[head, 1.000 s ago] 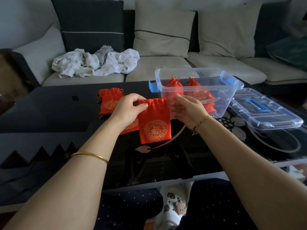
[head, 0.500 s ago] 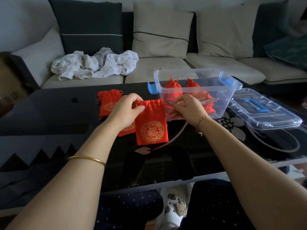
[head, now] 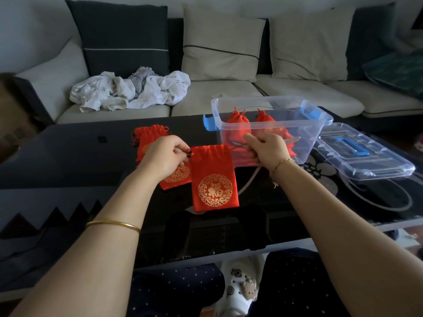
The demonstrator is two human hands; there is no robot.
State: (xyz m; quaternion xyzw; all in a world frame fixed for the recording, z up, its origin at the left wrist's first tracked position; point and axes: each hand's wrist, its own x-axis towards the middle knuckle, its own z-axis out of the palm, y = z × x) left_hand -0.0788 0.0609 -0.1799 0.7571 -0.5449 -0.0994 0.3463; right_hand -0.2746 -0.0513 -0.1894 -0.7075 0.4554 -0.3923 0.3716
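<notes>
Head view: a red pouch (head: 214, 179) is held by its gathered top over the table (head: 68, 156), just in front of the box (head: 309, 136). The left hand (head: 166, 154) pinches its drawstring at one corner. The right hand (head: 266, 148) is curled round the cord at the other corner.

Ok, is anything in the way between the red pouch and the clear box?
Nothing visible does. The red pouch, pinched by the left hand and right hand, is just before the clear box, which is open; its lid lies aside.
</notes>
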